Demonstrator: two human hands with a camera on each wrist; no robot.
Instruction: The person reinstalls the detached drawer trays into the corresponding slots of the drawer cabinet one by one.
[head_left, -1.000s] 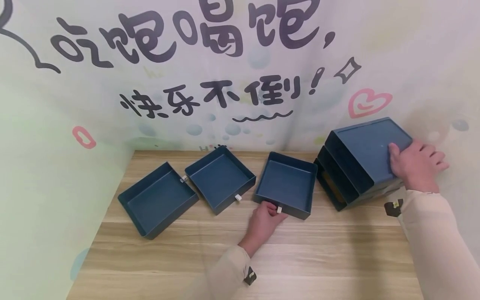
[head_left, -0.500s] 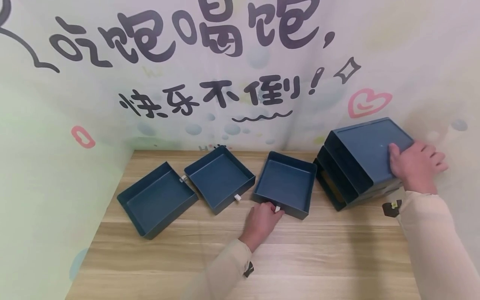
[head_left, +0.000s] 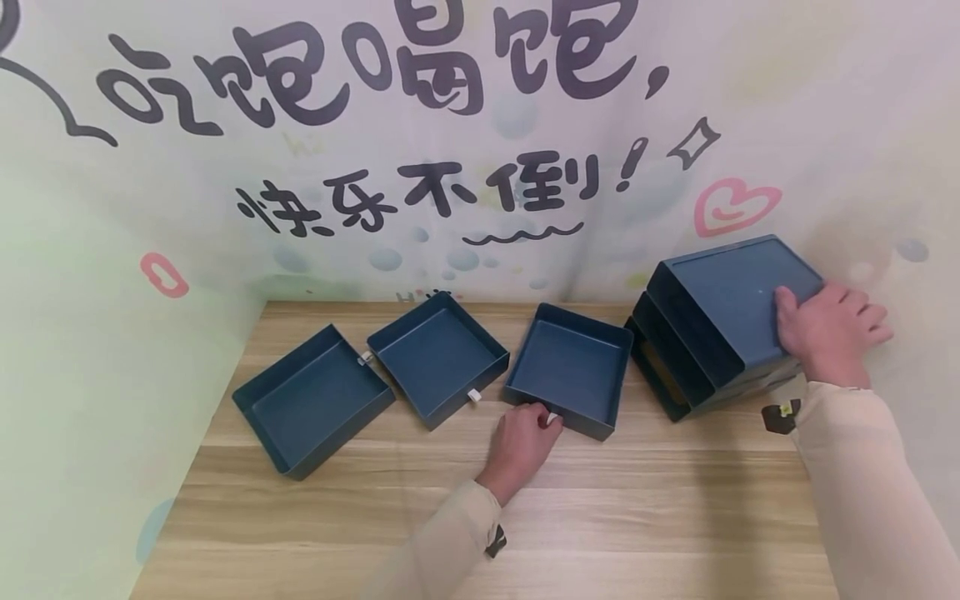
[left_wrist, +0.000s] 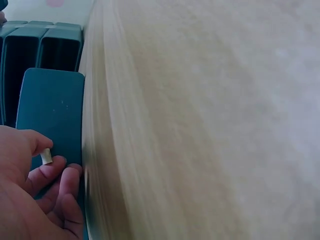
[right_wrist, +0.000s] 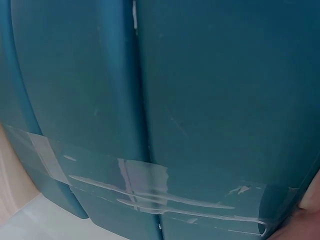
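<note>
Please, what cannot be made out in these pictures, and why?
Head view: part of the small white tab on the dark-blue, square plastic drawer, behind the left hand.
Head view: deep inside the dark-blue, boxy plastic cabinet, mostly lost in shadow.
Left wrist view: the drawer's inside, hidden by its front.
Right wrist view: most of the right hand, past the right edge.

table (head_left: 637, 517): lt wood-grain top, streaks running l-r. white wall (head_left: 322, 150) along its back edge, w/ big blk chinese lettering (head_left: 437, 190) in 2 rows, wavy line (head_left: 522, 235) under the lower. pale blue dots (head_left: 386, 259) just above back edge; pink heart (head_left: 737, 207) twd its r end. green-tinted side wall (head_left: 75, 375) by l edge. soft lt, faint shadow (head_left: 731, 500) nr r edge.
</note>
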